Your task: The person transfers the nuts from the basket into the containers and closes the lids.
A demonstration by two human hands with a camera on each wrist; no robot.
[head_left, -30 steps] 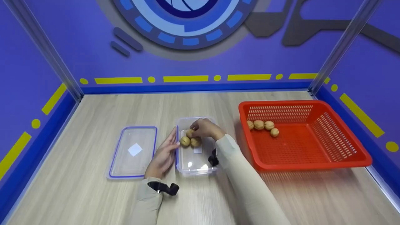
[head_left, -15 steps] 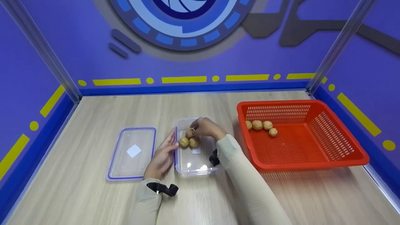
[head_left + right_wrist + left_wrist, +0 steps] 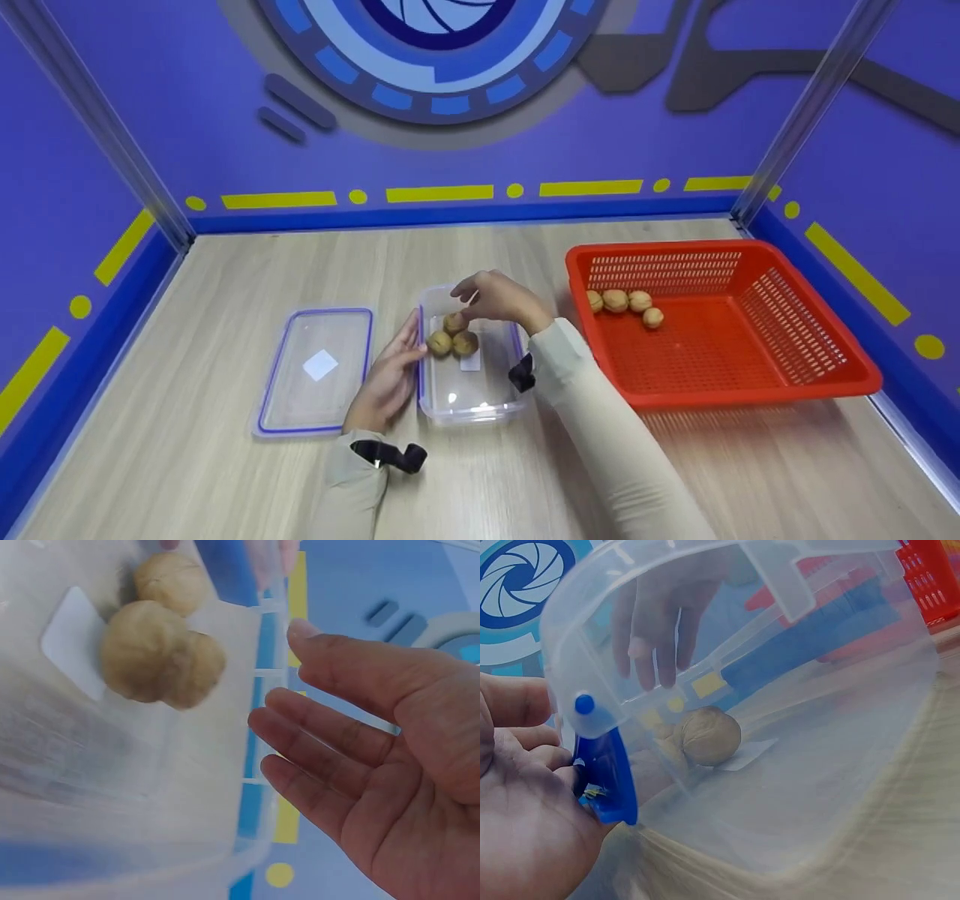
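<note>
Right hand is hovering over the plastic container, fingers parted, gripping nothing; left hand, fingers extended, is touching its left edge near walnuts.

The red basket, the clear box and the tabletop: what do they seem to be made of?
Red basket: most likely moulded plastic with a slight gloss, given its even colour and slotted walls. Clear box: probably smooth plastic, see-through, with bright glints at its near end. Tabletop: pale wood grain with a soft sheen; it could be real wood or printed laminate.
</note>
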